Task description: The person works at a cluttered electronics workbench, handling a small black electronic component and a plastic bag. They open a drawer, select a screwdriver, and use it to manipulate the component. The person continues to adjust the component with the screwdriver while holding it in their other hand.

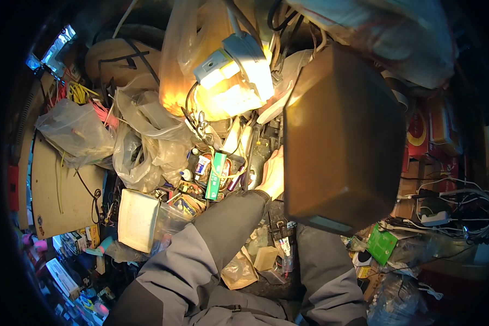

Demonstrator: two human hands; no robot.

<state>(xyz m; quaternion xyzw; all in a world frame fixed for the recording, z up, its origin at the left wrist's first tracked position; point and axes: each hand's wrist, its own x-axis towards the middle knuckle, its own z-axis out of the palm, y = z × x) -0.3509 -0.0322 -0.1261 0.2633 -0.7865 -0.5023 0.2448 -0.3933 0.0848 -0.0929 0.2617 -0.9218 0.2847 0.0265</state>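
A large brown box-shaped object (pixel 342 136) fills the middle right, close to me, and blocks the view below it. My left hand (pixel 273 174) reaches forward beside its left edge. The back of that hand and the wrist show, but the fingers are hidden, so I cannot tell what they hold. My right forearm, in a grey sleeve (pixel 328 271), passes under the brown object, which hides the right hand. Left of my left hand lie a green narrow box (pixel 216 176), a small white-and-blue tube (pixel 202 165) and several small items.
A brightly lit grey-blue device (pixel 217 66) hangs ahead, before a plastic bag (pixel 179 54). Clear bags (pixel 79 133) and cardboard (pixel 65 185) crowd the left. On the right are a green circuit board (pixel 382 244), tangled cables (pixel 462 201) and red boxes (pixel 417 133).
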